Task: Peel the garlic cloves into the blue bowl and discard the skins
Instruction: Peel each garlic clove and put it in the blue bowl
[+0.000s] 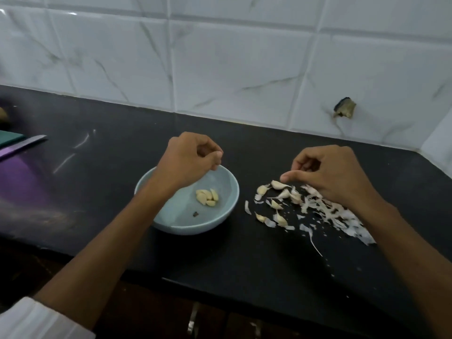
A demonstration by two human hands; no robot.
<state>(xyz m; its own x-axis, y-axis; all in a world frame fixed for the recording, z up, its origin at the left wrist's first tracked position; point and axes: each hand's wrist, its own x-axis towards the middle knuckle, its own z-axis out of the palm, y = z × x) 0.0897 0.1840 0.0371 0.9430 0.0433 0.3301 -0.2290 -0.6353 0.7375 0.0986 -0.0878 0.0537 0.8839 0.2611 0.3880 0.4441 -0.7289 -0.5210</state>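
A pale blue bowl [227, 192] sits on the black counter and holds several peeled garlic cloves [207, 197]. My left hand [188, 157] hovers over the bowl's far rim with its fingers curled shut; nothing shows in it. To the right lie several unpeeled cloves [278, 185] among a heap of papery white skins [325, 214]. My right hand [327, 172] rests over that heap, fingers curled and thumb stretched out just above one clove. Whether it holds anything is hidden.
A knife blade [24, 144] and a green board [11, 138] lie at the far left of the black counter [110, 167]. A white tiled wall [232, 57] backs the counter, with a broken hole [344, 107] at the right. The counter's front edge runs below the bowl.
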